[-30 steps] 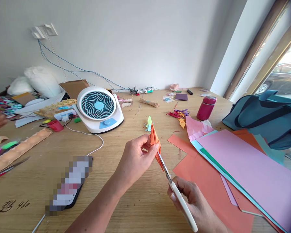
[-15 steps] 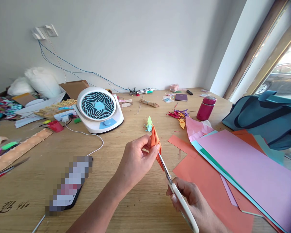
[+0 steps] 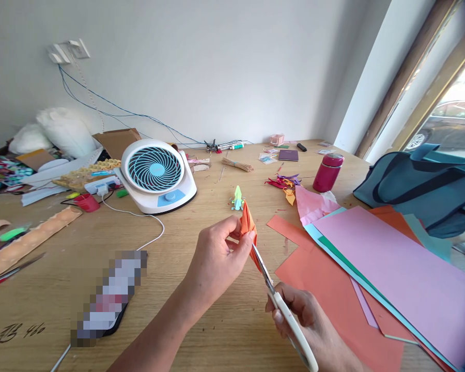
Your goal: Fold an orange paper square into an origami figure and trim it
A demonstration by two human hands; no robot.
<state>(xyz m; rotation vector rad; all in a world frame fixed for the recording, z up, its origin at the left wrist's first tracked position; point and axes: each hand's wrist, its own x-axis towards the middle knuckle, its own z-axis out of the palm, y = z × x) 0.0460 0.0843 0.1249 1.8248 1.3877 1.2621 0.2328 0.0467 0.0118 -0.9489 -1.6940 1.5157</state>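
Observation:
Between the thumb and fingers of my left hand [image 3: 222, 253] is a folded piece of orange paper [image 3: 247, 219], its pointed end up. My right hand [image 3: 304, 320] grips white-handled scissors [image 3: 294, 325]. The scissor blades lie along the lower part of the orange paper, just below my left thumb; whether they cut into it I cannot tell. Behind the folded piece stands a small green and blue folded paper piece [image 3: 237, 198]. Orange sheets [image 3: 318, 289] lie under and beside my right hand.
A white fan [image 3: 157, 173] stands at the left back, with a phone [image 3: 110, 299] on its cable nearer me. To the right are stacked coloured sheets [image 3: 395, 263], a magenta flask [image 3: 328, 172] and a teal bag [image 3: 418, 191]. Coloured paper scraps [image 3: 284, 182] lie beyond my hands.
The view has shifted very slightly. My hands, the orange paper and the scissors keep nearly the same position.

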